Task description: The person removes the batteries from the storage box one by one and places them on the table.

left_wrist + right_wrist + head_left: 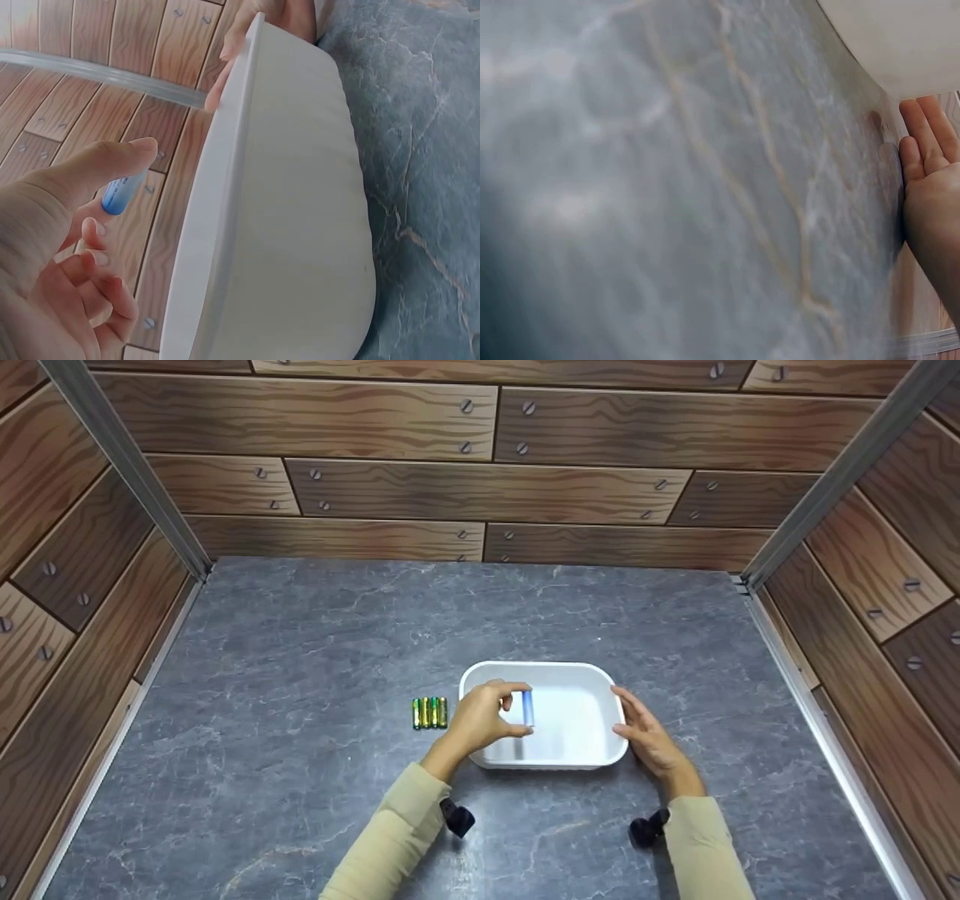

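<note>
Looks like a staged recording booth, not a real room: grey marble-look tabletop [300, 660] boxed in by printed wood-plank walls [480, 487] with fake screws and metal corner posts [124, 465].

The white tray [592, 679] looks like smooth plastic with a faint satin sheen, its outer wall [300, 225] plain and matt; the blue battery [528, 708] has a glossy wrapped casing; the four batteries [429, 712] beside the tray shine in green and gold foil-like wrap; the tabletop [300, 660] looks like grey veined stone, smooth and dull; the walls [480, 487] show printed wood grain with screw heads; the corner rails [124, 457] look like brushed metal; the sleeves [390, 840] are soft beige cloth.
</note>
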The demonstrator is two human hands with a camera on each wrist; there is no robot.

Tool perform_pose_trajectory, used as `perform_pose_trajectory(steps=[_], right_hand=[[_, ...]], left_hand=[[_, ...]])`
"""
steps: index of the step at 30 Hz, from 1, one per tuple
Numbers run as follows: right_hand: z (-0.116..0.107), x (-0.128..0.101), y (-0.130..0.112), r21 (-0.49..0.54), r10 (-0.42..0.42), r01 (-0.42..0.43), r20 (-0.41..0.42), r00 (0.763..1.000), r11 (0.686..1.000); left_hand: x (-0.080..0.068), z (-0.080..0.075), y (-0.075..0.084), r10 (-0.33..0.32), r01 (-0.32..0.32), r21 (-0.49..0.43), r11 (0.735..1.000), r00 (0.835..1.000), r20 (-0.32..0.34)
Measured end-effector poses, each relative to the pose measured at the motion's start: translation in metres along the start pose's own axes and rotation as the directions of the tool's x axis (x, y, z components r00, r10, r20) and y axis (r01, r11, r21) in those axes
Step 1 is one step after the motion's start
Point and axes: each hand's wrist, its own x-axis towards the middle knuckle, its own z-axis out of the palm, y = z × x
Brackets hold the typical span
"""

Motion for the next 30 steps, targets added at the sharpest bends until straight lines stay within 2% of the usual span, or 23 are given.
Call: perform_pose_trajectory(steps=[4, 11, 17, 26, 30], right_hand=[[0.001, 0.0, 0.001, 0.004, 0.019, -0.018, -0.017, 1.0, 1.0], [0.0, 0.0, 0.004, 0.021, -0.02, 0.02, 0.002, 1.0, 1.0], [0.0, 0.0, 0.004, 0.008, -0.002, 0.002, -0.02, 1.0, 1.0], [0.0, 0.0, 0.002, 0.008, -0.014, 0.014, 0.011, 1.0, 1.0], [0.0, 0.0, 0.0, 0.009, -0.026, 0.026, 0.026, 0.999, 1.0]], left_hand=[[-0.004, -0.002, -0.006, -0.009, 0.009, -0.009, 1.0, 1.0, -0.014], [-0.013, -0.008, -0.014, -0.034, 0.034, 0.011, 0.999, 0.999, -0.024], [-0.018, -0.014, -0.022, -0.062, 0.062, 0.014, 0.998, 0.998, -0.028], [-0.021, -0.025, -0.034, -0.038, 0.038, -0.013, 0.999, 0.998, -0.058], [-0.023, -0.032, -0.041, -0.042, 0.037, -0.07, 0.997, 0.997, -0.063]])
